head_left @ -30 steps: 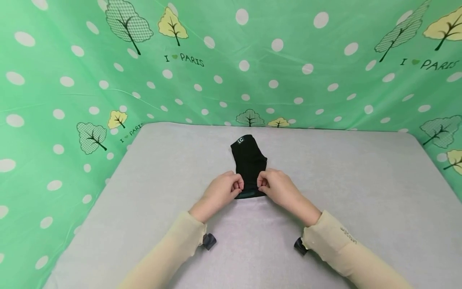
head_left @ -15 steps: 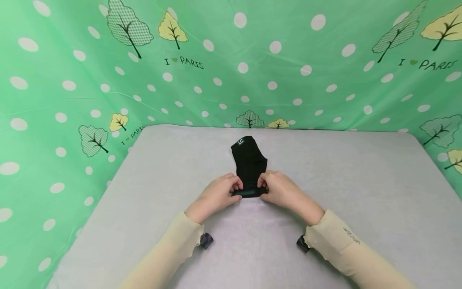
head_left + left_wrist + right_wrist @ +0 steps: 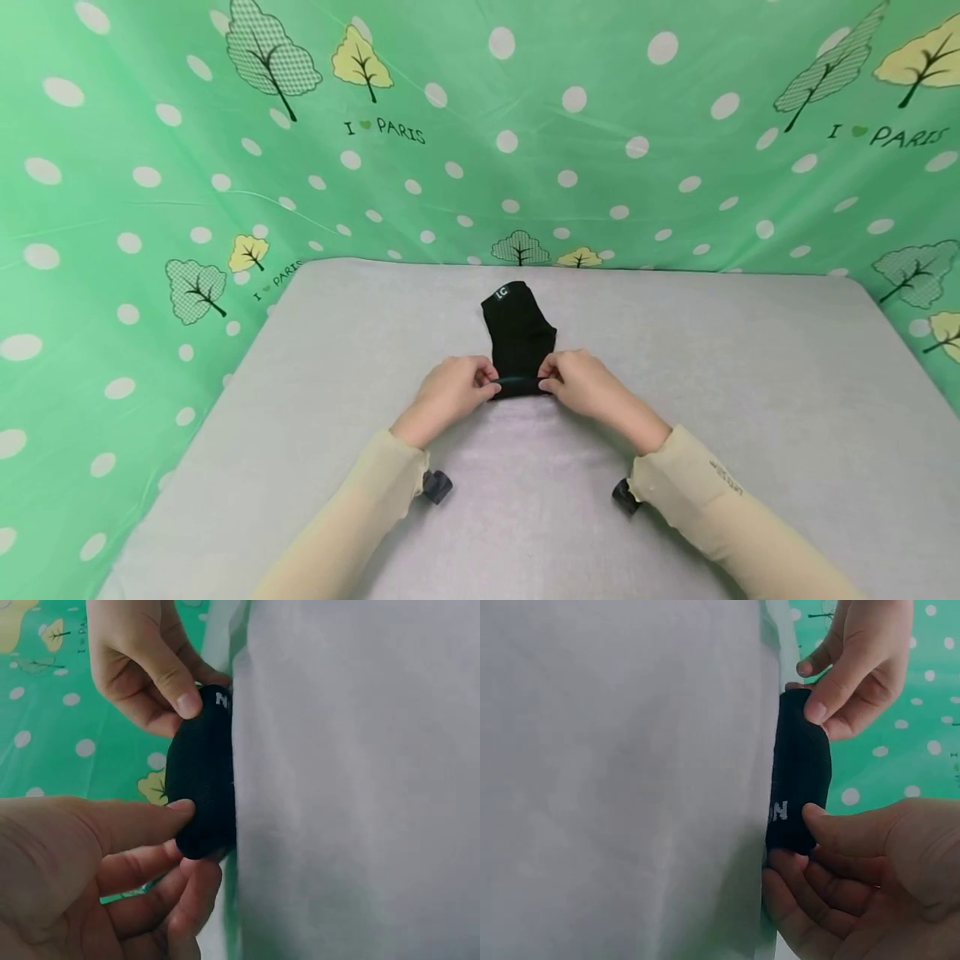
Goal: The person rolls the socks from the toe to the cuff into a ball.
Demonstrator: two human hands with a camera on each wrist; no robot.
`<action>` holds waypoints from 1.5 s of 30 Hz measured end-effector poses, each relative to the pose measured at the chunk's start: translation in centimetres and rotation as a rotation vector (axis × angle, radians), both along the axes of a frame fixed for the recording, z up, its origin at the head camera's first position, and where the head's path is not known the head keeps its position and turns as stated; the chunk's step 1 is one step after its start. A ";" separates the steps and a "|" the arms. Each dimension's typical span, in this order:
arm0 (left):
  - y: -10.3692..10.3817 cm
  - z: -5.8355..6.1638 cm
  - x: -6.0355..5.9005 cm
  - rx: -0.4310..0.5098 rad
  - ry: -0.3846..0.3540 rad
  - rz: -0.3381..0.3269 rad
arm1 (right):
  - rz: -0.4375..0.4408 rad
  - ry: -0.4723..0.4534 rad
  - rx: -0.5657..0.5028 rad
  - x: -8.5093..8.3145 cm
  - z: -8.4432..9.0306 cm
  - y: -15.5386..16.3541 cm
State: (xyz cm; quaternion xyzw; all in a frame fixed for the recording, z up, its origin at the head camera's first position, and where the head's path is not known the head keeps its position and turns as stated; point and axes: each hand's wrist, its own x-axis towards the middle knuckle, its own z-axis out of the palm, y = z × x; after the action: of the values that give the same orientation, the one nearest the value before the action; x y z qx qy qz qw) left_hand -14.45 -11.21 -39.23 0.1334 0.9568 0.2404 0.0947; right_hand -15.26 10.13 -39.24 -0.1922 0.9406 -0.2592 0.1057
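A black sock [image 3: 517, 342] lies on the grey-covered table, its cuff with a small "LC" mark pointing away from me. Its near end is folded over into a short roll. My left hand [image 3: 450, 387] pinches the left end of that fold between thumb and fingers. At the right end, my right hand [image 3: 588, 385] pinches it the same way. White lettering shows on the folded sock [image 3: 202, 772] in the left wrist view, close to the right hand's thumb. Part of the fold is hidden behind the fingers.
The table [image 3: 360, 333] has a pale grey cloth on it. A green curtain [image 3: 420, 200] with white dots and trees hangs behind and along the left side. Dark wrist cameras [image 3: 437, 487] jut out under both cream sleeves [image 3: 360, 508].
Both hands have shifted slightly away from me, carrying the sock's near end forward into a fold. The fingers have closed from a looser hold into a pinch. The cuff end has stayed put.
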 end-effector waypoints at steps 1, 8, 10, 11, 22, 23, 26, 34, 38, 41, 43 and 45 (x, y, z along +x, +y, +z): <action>0.1 0.1 -0.1 -0.009 -0.012 0.016 | -0.003 -0.015 0.000 -0.2 0.0 0.1; 0.4 1.0 -1.6 -0.087 -0.109 0.073 | -0.011 -0.093 -0.034 -1.5 0.2 0.5; 0.5 1.1 -2.0 -0.102 -0.131 0.071 | -0.007 -0.108 -0.032 -1.8 0.3 0.5; 0.5 1.2 -2.1 -0.102 -0.132 0.060 | -0.003 -0.113 -0.027 -1.8 0.3 0.4; 1.3 1.5 -0.1 -0.334 0.180 -0.075 | 0.032 0.208 0.065 -0.4 0.6 -0.8; 1.4 1.6 0.3 -0.371 0.204 -0.082 | 0.043 0.248 0.092 -0.2 0.6 -1.0; 1.6 1.8 1.2 -0.437 0.248 -0.103 | 0.077 0.332 0.166 0.4 0.8 -1.3; 1.9 0.8 1.5 -0.499 0.284 -0.131 | 0.134 0.388 0.255 1.2 -0.1 -1.1; 1.7 0.2 1.4 -0.475 0.295 -0.127 | 0.128 0.426 0.234 1.3 -0.5 -1.0; 1.7 0.3 1.5 -0.405 0.356 -0.119 | 0.114 0.421 0.210 1.2 -0.4 -0.9; 1.8 0.4 1.4 -0.355 0.437 -0.135 | 0.107 0.387 0.189 0.9 -0.2 -0.8; 1.9 0.4 1.3 -0.311 0.517 -0.160 | 0.098 0.334 0.165 0.7 -0.1 -0.6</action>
State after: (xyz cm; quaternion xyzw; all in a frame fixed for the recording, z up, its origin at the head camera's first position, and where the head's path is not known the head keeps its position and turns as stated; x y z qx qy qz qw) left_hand -13.10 -9.28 -38.82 0.2491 0.9609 0.0412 -0.1138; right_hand -14.56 9.53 -39.30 -0.2686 0.9527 -0.1402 -0.0241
